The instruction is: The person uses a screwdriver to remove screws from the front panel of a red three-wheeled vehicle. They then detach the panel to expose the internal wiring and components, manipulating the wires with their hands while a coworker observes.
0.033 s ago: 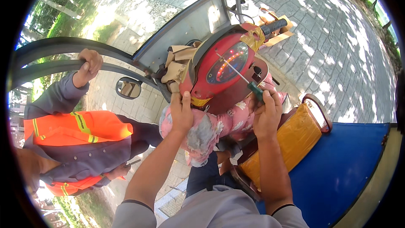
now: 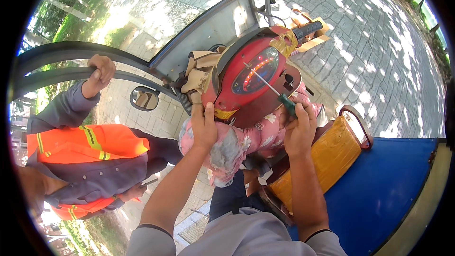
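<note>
A screwdriver (image 2: 286, 104) with a green handle and long thin shaft is held by the handle in my right hand (image 2: 300, 130). Its shaft crosses over the lit red gauge display (image 2: 256, 77) of a three-wheeler; I cannot tell whether the tip touches. My left hand (image 2: 204, 125) grips the lower left edge of the red dashboard cover (image 2: 215, 96), thumb on top, some fingertips hidden. Yellow tape (image 2: 225, 113) sits beside that hand. Under both hands lies a pink floral padded cover (image 2: 258, 135) with a torn grey patch.
A person in an orange vest (image 2: 102, 143) stands at left, one hand (image 2: 102, 68) on the curved black frame (image 2: 71, 52). A mirror (image 2: 144, 98), cardboard (image 2: 196, 73) and a grey front panel (image 2: 204, 33) surround the dashboard. A yellow-wrapped seat (image 2: 317, 161) and blue panel (image 2: 379, 185) are at right.
The screwdriver's tip has shifted very slightly down over the display. My left hand and the other person stay where they were.
</note>
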Demonstrator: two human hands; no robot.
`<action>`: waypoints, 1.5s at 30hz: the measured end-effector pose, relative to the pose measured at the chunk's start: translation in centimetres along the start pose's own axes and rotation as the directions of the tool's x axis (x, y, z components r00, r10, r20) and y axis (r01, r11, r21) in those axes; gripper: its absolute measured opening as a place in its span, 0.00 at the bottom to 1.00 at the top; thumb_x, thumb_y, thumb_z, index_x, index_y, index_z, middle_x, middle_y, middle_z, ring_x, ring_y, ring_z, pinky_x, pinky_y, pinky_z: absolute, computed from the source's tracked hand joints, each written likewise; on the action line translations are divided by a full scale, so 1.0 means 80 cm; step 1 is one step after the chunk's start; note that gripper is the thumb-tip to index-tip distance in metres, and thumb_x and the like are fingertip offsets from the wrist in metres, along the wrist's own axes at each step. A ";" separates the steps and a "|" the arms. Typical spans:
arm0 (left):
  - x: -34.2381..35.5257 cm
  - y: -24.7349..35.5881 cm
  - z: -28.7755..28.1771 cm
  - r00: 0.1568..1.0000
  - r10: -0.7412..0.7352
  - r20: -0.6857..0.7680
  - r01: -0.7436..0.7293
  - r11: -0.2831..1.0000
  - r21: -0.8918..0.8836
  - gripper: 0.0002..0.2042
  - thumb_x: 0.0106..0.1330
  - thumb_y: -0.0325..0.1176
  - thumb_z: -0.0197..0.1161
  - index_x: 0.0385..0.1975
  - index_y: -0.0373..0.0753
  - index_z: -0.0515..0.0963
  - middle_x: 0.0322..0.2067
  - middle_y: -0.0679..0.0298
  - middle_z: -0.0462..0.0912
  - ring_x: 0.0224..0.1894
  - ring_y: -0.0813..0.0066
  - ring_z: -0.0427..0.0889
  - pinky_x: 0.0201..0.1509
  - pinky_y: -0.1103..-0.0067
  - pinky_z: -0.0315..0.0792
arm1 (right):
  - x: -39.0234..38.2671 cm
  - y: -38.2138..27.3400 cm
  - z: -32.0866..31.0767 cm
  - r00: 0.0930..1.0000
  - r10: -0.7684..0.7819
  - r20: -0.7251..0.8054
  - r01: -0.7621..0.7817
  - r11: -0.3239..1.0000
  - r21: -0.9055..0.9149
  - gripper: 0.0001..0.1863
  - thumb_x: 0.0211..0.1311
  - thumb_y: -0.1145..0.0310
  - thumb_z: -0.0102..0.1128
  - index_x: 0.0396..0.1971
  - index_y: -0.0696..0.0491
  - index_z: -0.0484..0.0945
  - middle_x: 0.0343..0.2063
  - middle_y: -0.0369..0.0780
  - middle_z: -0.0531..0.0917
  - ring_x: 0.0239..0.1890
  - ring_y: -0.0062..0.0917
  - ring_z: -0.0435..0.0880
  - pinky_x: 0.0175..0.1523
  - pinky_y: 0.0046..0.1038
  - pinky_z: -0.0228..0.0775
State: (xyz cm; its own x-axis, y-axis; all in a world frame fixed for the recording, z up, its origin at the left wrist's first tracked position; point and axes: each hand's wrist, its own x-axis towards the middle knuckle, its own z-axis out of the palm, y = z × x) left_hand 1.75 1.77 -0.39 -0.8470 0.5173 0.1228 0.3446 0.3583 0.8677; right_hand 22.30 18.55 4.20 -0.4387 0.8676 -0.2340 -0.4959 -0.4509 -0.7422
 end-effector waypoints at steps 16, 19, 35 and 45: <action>-0.137 0.084 0.098 0.830 0.387 0.402 -0.376 0.920 -0.110 0.16 0.79 0.38 0.54 0.57 0.33 0.70 0.49 0.60 0.73 0.45 0.72 0.76 0.55 0.72 0.71 | -0.203 0.050 -0.210 0.928 0.201 -0.312 -0.018 0.864 0.503 0.14 0.73 0.62 0.52 0.45 0.57 0.77 0.32 0.46 0.84 0.25 0.29 0.81 0.30 0.29 0.73; -0.203 0.129 0.172 0.623 0.063 0.780 0.314 0.893 -0.323 0.14 0.80 0.36 0.53 0.57 0.34 0.73 0.37 0.67 0.77 0.32 0.83 0.75 0.36 0.83 0.70 | -0.239 0.042 -0.234 0.901 0.166 -0.400 0.060 0.867 0.495 0.15 0.72 0.60 0.53 0.44 0.57 0.77 0.32 0.46 0.84 0.25 0.29 0.81 0.31 0.30 0.73; -0.394 -0.041 0.486 0.122 -0.232 0.965 -0.169 0.953 0.251 0.19 0.75 0.46 0.61 0.36 0.32 0.82 0.24 0.56 0.83 0.26 0.66 0.82 0.33 0.70 0.74 | -0.399 0.030 -0.295 0.329 0.010 -0.944 0.252 0.963 0.098 0.14 0.77 0.60 0.50 0.45 0.57 0.75 0.30 0.42 0.81 0.23 0.23 0.78 0.26 0.25 0.67; -0.361 -0.037 0.422 0.030 -0.216 0.976 -0.385 0.898 0.211 0.16 0.68 0.40 0.68 0.40 0.30 0.79 0.31 0.50 0.84 0.36 0.60 0.86 0.42 0.66 0.78 | -0.389 0.004 -0.279 0.347 0.007 -0.938 0.292 0.949 0.115 0.15 0.78 0.59 0.48 0.42 0.57 0.75 0.26 0.40 0.80 0.22 0.23 0.76 0.26 0.24 0.67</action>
State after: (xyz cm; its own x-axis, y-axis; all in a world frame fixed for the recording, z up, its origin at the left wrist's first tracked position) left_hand 38.87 11.98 -22.78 0.2953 0.6965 -0.6540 0.7212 0.2864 0.6307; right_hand 52.55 -3.89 -2.78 0.5471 0.4944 -0.6755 -0.6854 -0.1988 -0.7005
